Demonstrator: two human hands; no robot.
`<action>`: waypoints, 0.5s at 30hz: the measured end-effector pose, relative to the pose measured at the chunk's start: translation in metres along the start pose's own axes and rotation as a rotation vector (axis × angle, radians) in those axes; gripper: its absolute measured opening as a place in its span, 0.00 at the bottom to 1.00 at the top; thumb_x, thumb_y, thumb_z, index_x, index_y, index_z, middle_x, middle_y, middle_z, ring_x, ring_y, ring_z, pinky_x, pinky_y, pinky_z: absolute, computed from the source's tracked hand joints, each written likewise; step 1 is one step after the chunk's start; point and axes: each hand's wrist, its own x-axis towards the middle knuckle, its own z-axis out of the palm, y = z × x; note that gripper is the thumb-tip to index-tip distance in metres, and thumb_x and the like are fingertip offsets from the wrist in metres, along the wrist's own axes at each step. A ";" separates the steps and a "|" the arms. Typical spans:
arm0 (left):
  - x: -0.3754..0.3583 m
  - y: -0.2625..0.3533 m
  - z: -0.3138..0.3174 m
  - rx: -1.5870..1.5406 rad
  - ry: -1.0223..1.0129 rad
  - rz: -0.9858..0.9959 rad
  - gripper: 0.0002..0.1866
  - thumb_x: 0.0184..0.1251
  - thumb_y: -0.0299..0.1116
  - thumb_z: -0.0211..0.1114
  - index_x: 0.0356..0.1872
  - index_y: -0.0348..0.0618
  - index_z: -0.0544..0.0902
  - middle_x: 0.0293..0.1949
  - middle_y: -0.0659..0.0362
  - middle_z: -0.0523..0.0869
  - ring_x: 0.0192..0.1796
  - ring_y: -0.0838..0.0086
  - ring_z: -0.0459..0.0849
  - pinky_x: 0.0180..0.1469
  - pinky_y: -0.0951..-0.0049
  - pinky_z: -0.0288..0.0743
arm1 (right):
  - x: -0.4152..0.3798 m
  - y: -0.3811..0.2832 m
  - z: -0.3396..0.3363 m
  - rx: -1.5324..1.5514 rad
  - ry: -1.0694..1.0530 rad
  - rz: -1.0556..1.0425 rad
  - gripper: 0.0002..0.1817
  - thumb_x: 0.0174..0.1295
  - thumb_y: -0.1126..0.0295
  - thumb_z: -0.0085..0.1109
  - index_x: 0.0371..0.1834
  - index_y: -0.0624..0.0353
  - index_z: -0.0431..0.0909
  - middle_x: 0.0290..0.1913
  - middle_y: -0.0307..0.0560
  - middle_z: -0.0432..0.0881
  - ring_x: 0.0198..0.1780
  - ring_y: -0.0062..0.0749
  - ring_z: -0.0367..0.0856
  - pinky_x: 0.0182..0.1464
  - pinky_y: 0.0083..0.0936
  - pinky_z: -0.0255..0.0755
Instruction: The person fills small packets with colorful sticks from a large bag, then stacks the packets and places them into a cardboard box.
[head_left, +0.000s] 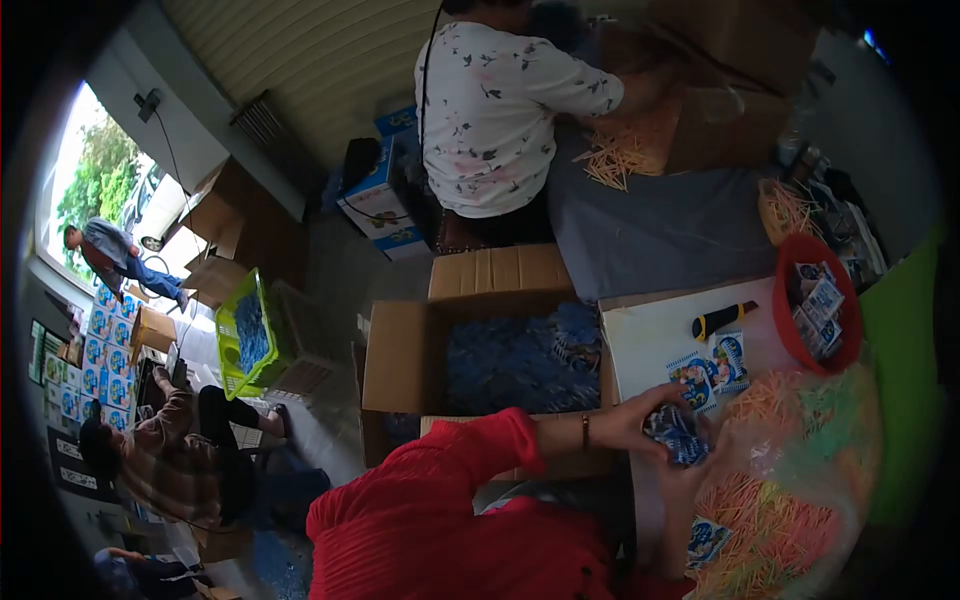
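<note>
My left hand (pixel 640 420), with a bracelet at the wrist, grips a blue and white printed packet bundle (pixel 677 434) from its left and upper side. Below the bundle, my right hand (pixel 688 480) is closed against its lower side. Flat blue and white packets (pixel 692 375) lie on the white table (pixel 640 345) just above my hands. A black and yellow cutter (pixel 724 320) rests behind them. Beside my right hand is a large pile of pink, orange and green sticks (pixel 775 520), partly under clear plastic, with another packet (pixel 707 543) at its edge.
An open carton (pixel 405 355) full of blue packets stands left of the table. A red basin (pixel 853 300) holds packets at the right. A co-worker in a floral top (pixel 490 120) reaches into a box beyond. Other people and a green crate (pixel 240 335) are at the left.
</note>
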 end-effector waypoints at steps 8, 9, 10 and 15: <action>0.021 0.039 0.000 -0.084 -0.015 -0.060 0.56 0.45 0.38 0.83 0.73 0.44 0.53 0.57 0.52 0.76 0.63 0.64 0.75 0.63 0.63 0.70 | 0.003 -0.023 -0.014 0.217 0.108 0.098 0.58 0.45 0.63 0.80 0.72 0.63 0.43 0.57 0.60 0.71 0.57 0.46 0.75 0.58 0.38 0.73; 0.021 0.032 -0.001 -0.029 -0.036 -0.020 0.58 0.44 0.39 0.83 0.73 0.44 0.52 0.59 0.51 0.75 0.63 0.63 0.74 0.64 0.62 0.69 | -0.004 -0.011 -0.017 0.189 0.060 0.097 0.60 0.44 0.63 0.81 0.72 0.62 0.43 0.58 0.60 0.71 0.57 0.47 0.75 0.59 0.39 0.72; 0.017 0.020 0.001 0.031 -0.046 0.028 0.60 0.42 0.40 0.84 0.73 0.44 0.51 0.60 0.50 0.74 0.64 0.62 0.74 0.65 0.61 0.68 | -0.013 0.005 -0.020 0.168 0.003 0.091 0.61 0.42 0.63 0.82 0.72 0.62 0.43 0.59 0.60 0.71 0.58 0.47 0.75 0.60 0.39 0.71; 0.003 -0.016 0.011 -0.047 -0.164 -0.108 0.60 0.39 0.42 0.85 0.72 0.42 0.53 0.63 0.49 0.70 0.66 0.60 0.71 0.66 0.61 0.66 | -0.022 0.015 -0.017 -0.053 -0.023 0.088 0.67 0.35 0.63 0.85 0.74 0.63 0.42 0.65 0.63 0.66 0.62 0.52 0.72 0.65 0.42 0.67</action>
